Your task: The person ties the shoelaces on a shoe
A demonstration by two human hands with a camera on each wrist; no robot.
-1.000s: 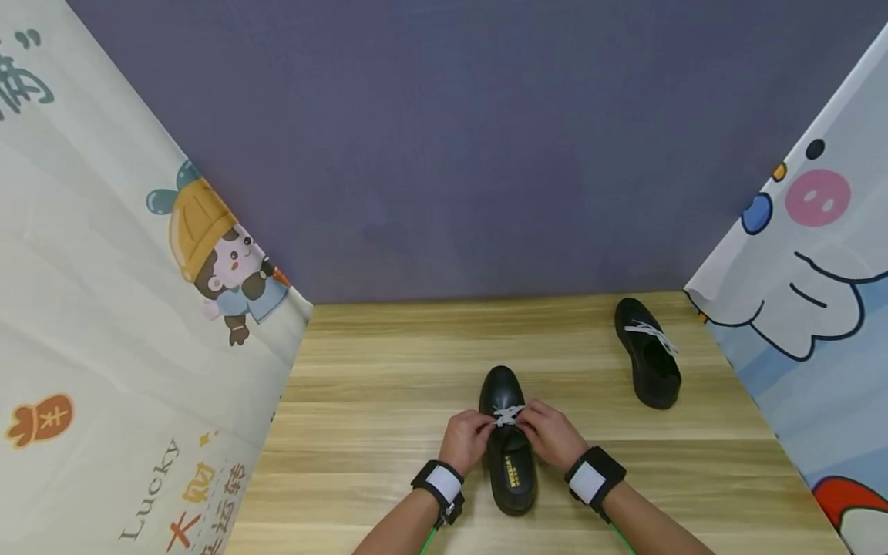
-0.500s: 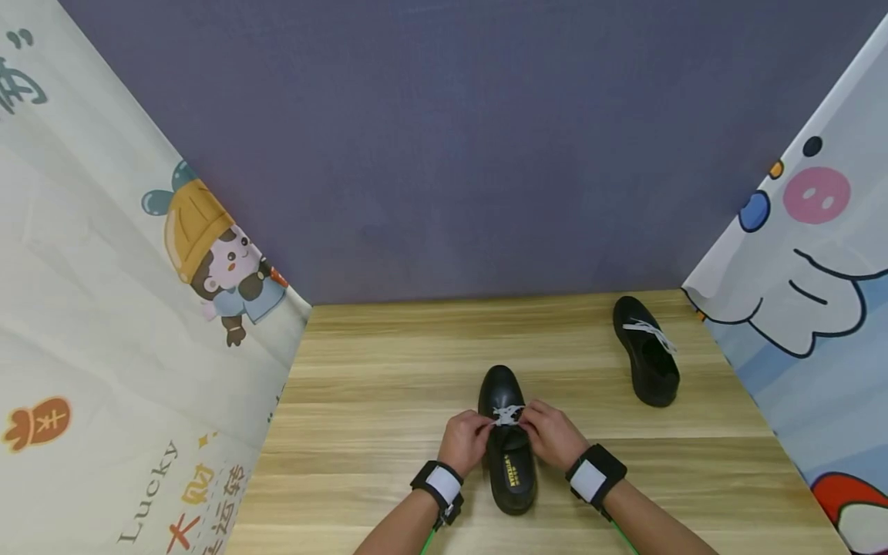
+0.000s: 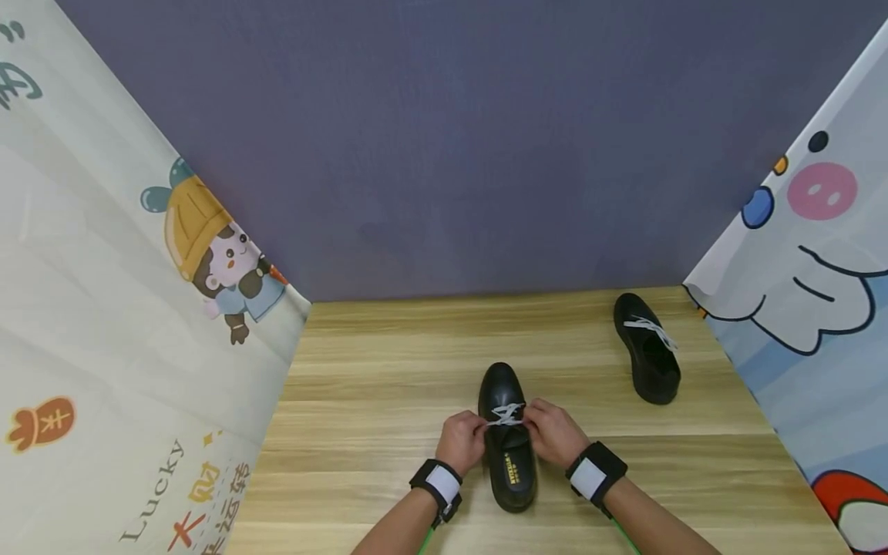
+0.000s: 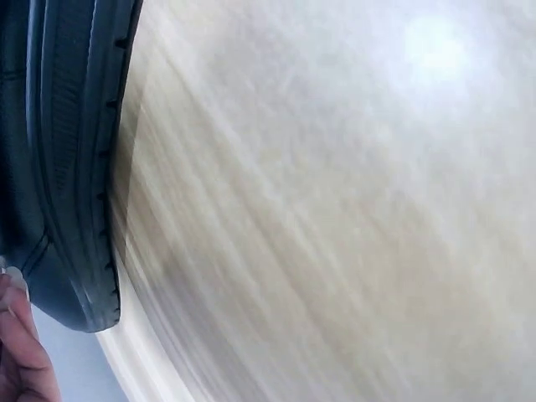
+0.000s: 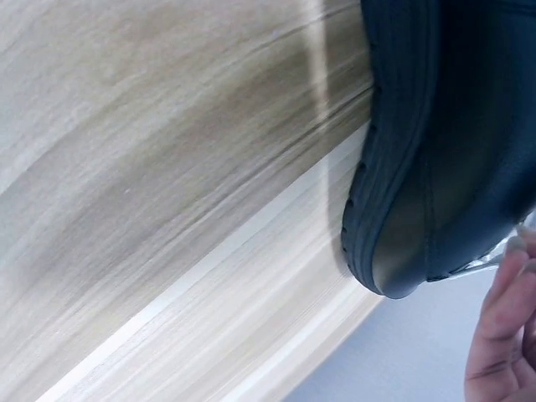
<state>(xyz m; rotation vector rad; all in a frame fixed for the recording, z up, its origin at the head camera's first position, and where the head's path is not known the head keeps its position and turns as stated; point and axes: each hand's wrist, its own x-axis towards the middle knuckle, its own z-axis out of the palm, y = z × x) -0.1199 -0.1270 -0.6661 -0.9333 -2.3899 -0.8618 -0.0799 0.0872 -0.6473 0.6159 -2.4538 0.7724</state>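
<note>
A black leather shoe stands on the wooden surface, toe pointing away, with a white shoelace crossed over its front. My left hand pinches one lace end at the shoe's left side. On the opposite side my right hand pinches the other end between thumb and fingers. In the left wrist view the shoe's sole edge shows beside my fingertips. The right wrist view shows the shoe's side and my fingers at the lace.
A second black shoe with loose white laces stands at the back right of the wooden surface. A dark blue-grey panel rises behind. Printed cloths hang at the left and right.
My left hand has drawn slightly to the left, and the lace stretches a little wider across the shoe. The right hand has shifted slightly right. The second shoe has stayed in place.
</note>
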